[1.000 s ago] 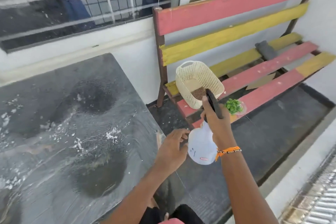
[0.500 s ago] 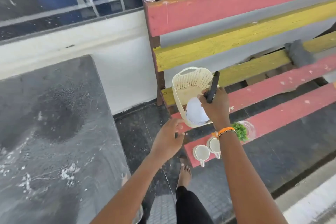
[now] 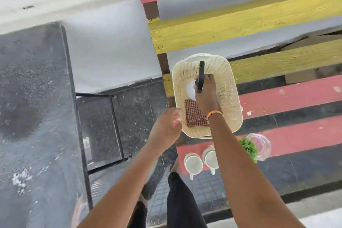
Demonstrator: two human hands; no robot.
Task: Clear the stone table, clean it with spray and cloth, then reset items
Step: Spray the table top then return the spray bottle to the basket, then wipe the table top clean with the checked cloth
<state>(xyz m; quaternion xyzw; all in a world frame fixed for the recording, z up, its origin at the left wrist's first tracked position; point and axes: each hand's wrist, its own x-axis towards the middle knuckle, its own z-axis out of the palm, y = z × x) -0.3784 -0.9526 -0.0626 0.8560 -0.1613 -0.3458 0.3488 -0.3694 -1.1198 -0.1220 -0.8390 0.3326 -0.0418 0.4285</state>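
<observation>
Now that the white plastic spray bottle (image 3: 190, 89) has gone from mid-air beside the wet grey stone table (image 3: 33, 98) down into the cream perforated plastic basket (image 3: 228, 96) on the bench, spraying looks finished. The right hand (image 3: 206, 92) stays wrapped around its black trigger head. The left hand (image 3: 166, 127), loosely curled and empty, hovers at the basket's seven o'clock rim, just beside the red checked cloth (image 3: 194, 115), probably the next thing needed.

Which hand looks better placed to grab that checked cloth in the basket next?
Left. The left hand is empty at the basket rim, right beside the checked cloth. The right hand is busy gripping the spray bottle inside the basket.
</observation>
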